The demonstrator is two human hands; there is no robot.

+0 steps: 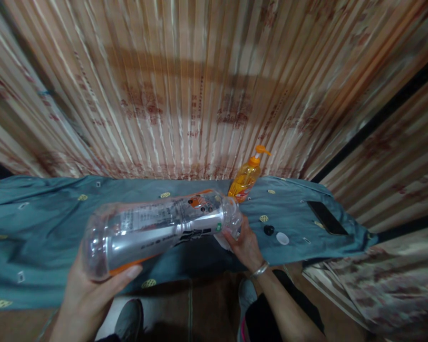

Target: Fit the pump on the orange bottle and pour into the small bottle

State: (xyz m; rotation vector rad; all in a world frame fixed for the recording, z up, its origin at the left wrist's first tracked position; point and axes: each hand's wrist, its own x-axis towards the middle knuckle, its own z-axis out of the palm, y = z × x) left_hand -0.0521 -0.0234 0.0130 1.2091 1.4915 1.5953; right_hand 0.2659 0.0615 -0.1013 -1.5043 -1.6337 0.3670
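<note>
A large clear plastic bottle (164,225) with a silver and orange label lies sideways in the air over the cloth-covered surface. Its base rests in my left hand (92,289), whose thumb lies along the lower side. At the neck end, my right hand (246,244) is wrapped round the bottle, with something white under its fingers, perhaps a tissue or cloth. The bottle's mouth is hard to make out. Behind the neck stands a pump bottle (245,180) of orange liquid with an orange pump top.
Right of my right hand, a small black object (268,230) and a white round cap (282,238) lie on the green cloth (199,185). Farther right is a black phone-like slab (326,217). A patterned curtain (185,95) hangs behind and at the sides.
</note>
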